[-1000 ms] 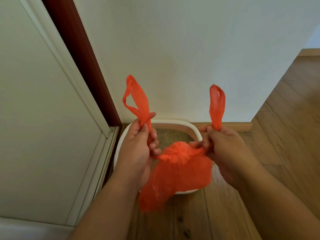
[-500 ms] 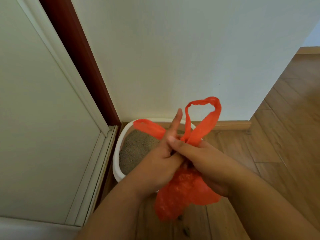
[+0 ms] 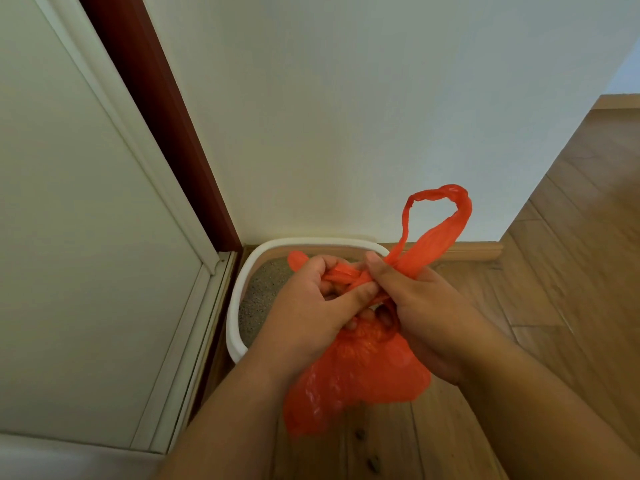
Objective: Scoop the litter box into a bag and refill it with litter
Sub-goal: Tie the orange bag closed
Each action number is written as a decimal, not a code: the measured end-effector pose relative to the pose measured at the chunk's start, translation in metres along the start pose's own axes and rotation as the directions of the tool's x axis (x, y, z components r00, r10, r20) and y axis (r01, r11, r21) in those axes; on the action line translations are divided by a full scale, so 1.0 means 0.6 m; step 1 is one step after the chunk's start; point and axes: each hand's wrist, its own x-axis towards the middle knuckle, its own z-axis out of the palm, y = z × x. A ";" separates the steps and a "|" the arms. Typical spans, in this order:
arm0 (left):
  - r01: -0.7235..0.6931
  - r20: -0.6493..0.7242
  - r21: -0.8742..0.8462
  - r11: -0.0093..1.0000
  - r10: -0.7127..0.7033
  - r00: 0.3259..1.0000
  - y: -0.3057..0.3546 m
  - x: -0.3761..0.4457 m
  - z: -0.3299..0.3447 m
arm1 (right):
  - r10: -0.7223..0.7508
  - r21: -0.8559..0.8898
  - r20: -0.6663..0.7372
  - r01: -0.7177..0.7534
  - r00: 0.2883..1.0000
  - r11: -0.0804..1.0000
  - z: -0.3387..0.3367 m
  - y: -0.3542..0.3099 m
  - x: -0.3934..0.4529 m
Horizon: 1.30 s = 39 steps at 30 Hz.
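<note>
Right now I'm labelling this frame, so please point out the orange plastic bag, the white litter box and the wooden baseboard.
Orange plastic bag (image 3: 349,379): head view, on its bulging lower body.
White litter box (image 3: 235,306): head view, on its left rim.
Wooden baseboard (image 3: 474,251): head view, on the strip along the wall's foot.

Two bare forearms came in from the bottom edge, ending in the left hand (image 3: 311,306) and the right hand (image 3: 429,306). No sleeve covered either forearm as far as they showed. Fingernails looked short and plain. Fingers were thick.
</note>
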 end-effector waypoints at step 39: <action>-0.216 -0.203 0.022 0.976 0.216 0.955 -0.011 0.011 -0.010 | -0.415 -0.605 0.027 0.345 0.910 0.717 -0.014 0.018 0.019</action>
